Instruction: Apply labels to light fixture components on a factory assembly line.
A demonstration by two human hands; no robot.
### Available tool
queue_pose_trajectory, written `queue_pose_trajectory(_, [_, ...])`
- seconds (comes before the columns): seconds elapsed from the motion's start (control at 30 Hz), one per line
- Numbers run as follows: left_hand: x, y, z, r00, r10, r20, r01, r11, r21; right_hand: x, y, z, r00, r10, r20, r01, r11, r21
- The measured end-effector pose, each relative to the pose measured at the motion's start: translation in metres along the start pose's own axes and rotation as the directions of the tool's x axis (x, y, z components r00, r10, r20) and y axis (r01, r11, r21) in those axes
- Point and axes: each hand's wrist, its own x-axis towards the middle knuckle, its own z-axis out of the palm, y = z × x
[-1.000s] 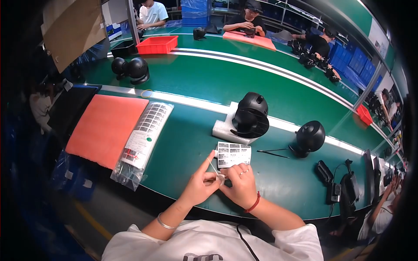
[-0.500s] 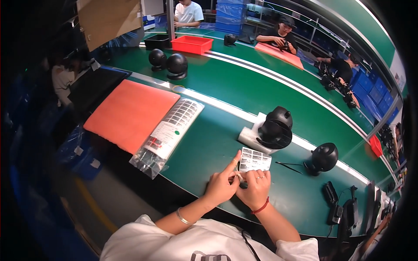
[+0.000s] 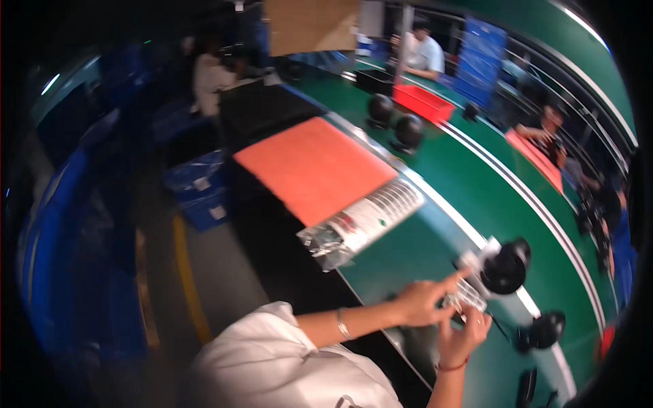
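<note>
The round black device (image 3: 506,277) looks like smooth plastic; the green bench (image 3: 382,269) is faintly glossy. The orange sheet (image 3: 318,170) looks matt, the bag (image 3: 329,247) crinkled, shiny plastic.

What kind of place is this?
Probably a factory workshop: a long green workbench has matching round black devices on it, people are stationed along it, and blue bins are stacked behind.
</note>
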Motion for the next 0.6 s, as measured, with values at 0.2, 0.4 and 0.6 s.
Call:
queue_pose_trajectory(0.2, [0.002, 0.013, 0.022, 0.997, -0.034, 0.074, 0.049, 0.976, -0.214, -0.014, 0.014, 0.017, 0.979, 0.205, -0.015, -0.200, 0.966, 0.167])
queue_pose_trajectory(0.4, [0.013, -0.012, 0.026, 0.972, 0.107, 0.210, -0.019, 0.924, -0.382, -0.008, 0.020, 0.010, 0.937, 0.328, 0.123, -0.351, 0.875, 0.333])
queue_pose_trajectory(0.6, [0.012, -0.015, 0.045, 0.973, 0.163, 0.163, -0.144, 0.982, -0.123, -0.008, 0.037, -0.010, 0.736, 0.560, 0.380, -0.660, 0.470, 0.586])
